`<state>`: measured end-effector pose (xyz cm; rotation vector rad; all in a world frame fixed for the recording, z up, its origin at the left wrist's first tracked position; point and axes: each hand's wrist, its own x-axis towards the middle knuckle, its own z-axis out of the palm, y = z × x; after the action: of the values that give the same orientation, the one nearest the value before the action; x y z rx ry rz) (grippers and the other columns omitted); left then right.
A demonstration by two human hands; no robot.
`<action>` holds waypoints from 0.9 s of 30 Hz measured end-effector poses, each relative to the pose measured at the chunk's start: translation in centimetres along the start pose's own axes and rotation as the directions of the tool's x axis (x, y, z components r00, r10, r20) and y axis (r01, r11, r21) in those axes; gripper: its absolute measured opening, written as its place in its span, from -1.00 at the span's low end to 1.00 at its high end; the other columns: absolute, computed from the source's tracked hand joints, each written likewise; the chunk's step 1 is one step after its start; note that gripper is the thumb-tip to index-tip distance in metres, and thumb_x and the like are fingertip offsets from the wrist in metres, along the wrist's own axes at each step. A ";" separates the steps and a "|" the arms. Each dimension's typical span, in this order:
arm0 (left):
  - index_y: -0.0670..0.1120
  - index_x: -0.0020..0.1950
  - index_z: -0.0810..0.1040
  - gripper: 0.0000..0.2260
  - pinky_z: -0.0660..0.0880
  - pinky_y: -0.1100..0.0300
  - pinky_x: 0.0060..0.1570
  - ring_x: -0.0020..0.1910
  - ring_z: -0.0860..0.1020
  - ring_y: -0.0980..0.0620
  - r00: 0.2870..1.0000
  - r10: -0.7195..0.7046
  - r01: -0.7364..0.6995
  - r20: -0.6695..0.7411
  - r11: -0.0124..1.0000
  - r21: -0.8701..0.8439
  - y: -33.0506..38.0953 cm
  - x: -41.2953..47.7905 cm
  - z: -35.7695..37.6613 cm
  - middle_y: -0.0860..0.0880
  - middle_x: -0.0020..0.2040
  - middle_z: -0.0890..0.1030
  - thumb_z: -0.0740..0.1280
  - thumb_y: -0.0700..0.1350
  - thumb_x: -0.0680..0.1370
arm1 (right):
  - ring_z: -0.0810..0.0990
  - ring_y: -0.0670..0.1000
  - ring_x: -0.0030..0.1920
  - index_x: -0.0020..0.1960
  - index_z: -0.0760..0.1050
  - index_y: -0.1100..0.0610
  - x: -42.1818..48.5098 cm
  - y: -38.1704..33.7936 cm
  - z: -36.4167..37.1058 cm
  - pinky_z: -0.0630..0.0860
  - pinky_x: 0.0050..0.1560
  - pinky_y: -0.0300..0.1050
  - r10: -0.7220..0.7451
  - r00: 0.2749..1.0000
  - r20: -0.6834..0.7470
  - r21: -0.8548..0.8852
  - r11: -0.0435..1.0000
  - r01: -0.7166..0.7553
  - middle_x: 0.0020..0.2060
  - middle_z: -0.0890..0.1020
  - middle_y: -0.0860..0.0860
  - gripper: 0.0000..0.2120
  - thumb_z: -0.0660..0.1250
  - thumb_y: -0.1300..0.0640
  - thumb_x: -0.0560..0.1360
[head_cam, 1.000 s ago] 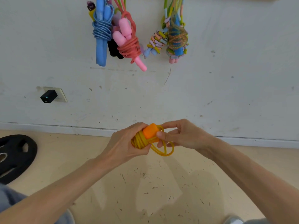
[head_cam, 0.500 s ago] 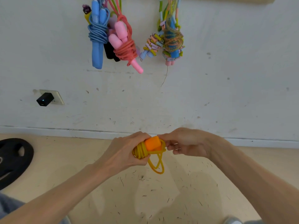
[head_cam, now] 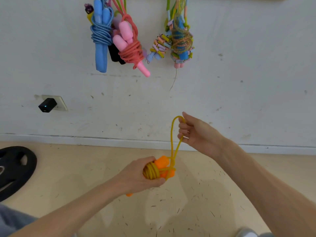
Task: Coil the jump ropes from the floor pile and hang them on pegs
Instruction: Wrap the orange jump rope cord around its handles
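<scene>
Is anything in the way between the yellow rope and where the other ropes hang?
Nothing visible. Only bare wall shows between the yellow rope and the hanging ropes; the pegs themselves are out of view.

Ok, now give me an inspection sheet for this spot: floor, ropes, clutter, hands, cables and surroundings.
Surface: beige floor, strewn with small dark flecks.
Job's things: yellow jump rope coiled around its orange handles, one loop standing up from it; blue rope, pink rope and beaded rope hang bundled on the wall; pegs out of frame.
Clutter: black weight plate on the floor at left.
Grippers: left hand grips the coil; right hand holds the loop's top, fingers curled round it.
Cables: nothing seen; a black plug sits in a wall socket.
Surroundings: scuffed white wall with a baseboard.
</scene>
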<state>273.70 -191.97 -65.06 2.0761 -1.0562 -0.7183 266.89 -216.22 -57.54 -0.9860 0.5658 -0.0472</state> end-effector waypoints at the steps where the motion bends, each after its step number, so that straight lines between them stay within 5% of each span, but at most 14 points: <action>1: 0.10 0.00 0.58 -0.62 0.52 0.16 -0.12 -0.18 0.60 0.17 1.000 -0.030 0.030 0.009 0.999 -0.031 -0.3 0.2 -0.4 0.09 -0.13 0.66 0.53 0.29 0.35 | 0.53 -0.02 -0.28 0.01 0.60 0.14 -0.2 0.1 0.4 0.63 0.03 -0.06 -0.024 0.999 0.044 -0.043 0.999 0.026 -0.28 0.53 0.00 -0.82 0.44 0.02 0.60; 5: 0.12 -0.04 0.62 -0.62 0.55 0.30 -0.16 -0.18 0.66 0.21 0.995 -0.097 0.099 0.019 0.987 -0.125 -0.3 0.5 -1.2 0.12 -0.13 0.71 0.55 0.28 0.28 | 0.71 0.06 0.00 0.10 0.62 0.12 -0.8 0.7 1.3 0.66 0.21 0.09 -0.093 0.990 0.101 -0.263 0.958 0.117 -0.07 0.69 0.08 -0.82 0.42 0.02 0.62; 7: 0.14 0.01 0.62 -0.64 0.61 0.22 -0.10 -0.14 0.68 0.18 0.993 -0.107 0.114 0.054 0.984 -0.136 -0.2 0.6 -1.0 0.13 -0.10 0.71 0.56 0.21 0.29 | 0.72 0.06 -0.07 0.11 0.58 0.14 -1.1 1.6 1.8 0.68 0.16 0.06 -0.118 0.992 0.052 -0.376 0.918 0.129 -0.13 0.69 0.09 -0.76 0.26 -0.01 0.71; 9: 0.23 -0.01 0.58 -0.70 0.61 0.18 -0.07 -0.12 0.64 0.20 0.994 -0.056 0.065 0.091 0.993 -0.098 -0.1 0.6 -1.1 0.21 -0.09 0.67 0.58 0.07 0.33 | 0.65 0.06 -0.22 0.08 0.56 0.16 -1.4 2.3 2.4 0.69 0.09 0.09 -0.118 0.992 0.035 -0.325 0.938 0.123 -0.25 0.61 0.08 -0.73 0.17 0.03 0.74; 12: 0.27 0.17 0.51 -0.51 0.61 0.18 0.04 0.02 0.62 0.16 0.985 0.034 -0.010 0.168 0.990 -0.139 0.6 0.7 -1.3 0.19 0.03 0.64 0.62 -0.06 0.37 | 0.51 0.01 -0.36 0.07 0.54 0.18 -1.5 2.5 3.5 0.69 -0.06 0.02 -0.156 0.987 0.031 -0.231 0.960 0.158 -0.35 0.48 0.02 -0.74 0.14 0.09 0.76; 16: 0.25 -0.16 0.51 -0.65 0.50 0.30 -0.18 -0.23 0.55 0.18 0.979 0.033 0.027 0.200 0.956 -0.292 2.3 0.8 -0.6 0.23 -0.26 0.56 0.63 0.26 0.26 | 0.40 -0.01 -0.41 0.25 0.50 0.25 -1.2 2.6 4.6 0.61 -0.24 -0.10 -0.198 0.980 -0.038 -0.124 0.974 0.192 -0.33 0.45 0.02 -0.76 0.12 0.16 0.76; 20: -0.06 -0.13 0.53 -0.31 0.47 0.25 -0.17 -0.31 0.53 0.12 0.993 -0.101 0.117 0.064 0.928 -0.353 2.9 0.8 0.9 0.07 -0.30 0.52 0.44 0.56 0.24 | 0.32 -0.01 -0.42 0.29 0.51 0.24 -1.5 2.8 5.0 0.54 -0.31 -0.12 -0.151 0.988 0.023 -0.122 0.981 0.153 -0.37 0.42 -0.01 -0.76 0.19 0.15 0.72; 24: 0.19 0.09 0.65 -0.73 0.58 0.27 -0.04 -0.04 0.70 0.13 0.998 -0.036 0.052 0.044 0.902 -0.429 3.5 0.8 1.2 0.14 -0.04 0.74 0.49 0.25 0.45 | 0.35 -0.01 -0.42 0.06 0.58 0.19 -1.4 2.0 5.2 0.56 -0.25 -0.11 -0.154 0.987 0.042 -0.220 0.962 0.159 -0.38 0.37 -0.02 -0.77 0.29 0.03 0.68; 27: 0.07 -0.08 0.73 -0.87 0.67 0.11 -0.13 -0.22 0.72 0.09 0.998 -0.068 0.065 0.000 0.953 -0.297 3.3 1.2 1.0 0.05 -0.20 0.75 0.51 0.10 0.48 | 0.29 -0.02 -0.48 -0.12 0.57 0.18 -1.3 0.0 4.3 0.52 -0.37 -0.14 -0.135 0.984 -0.114 -0.266 0.959 0.100 -0.44 0.29 -0.03 -0.69 0.30 0.00 0.68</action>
<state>272.04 -194.70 -63.34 1.8598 -0.8192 -0.8438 267.85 -212.49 -55.21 -1.2784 0.6436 -0.1478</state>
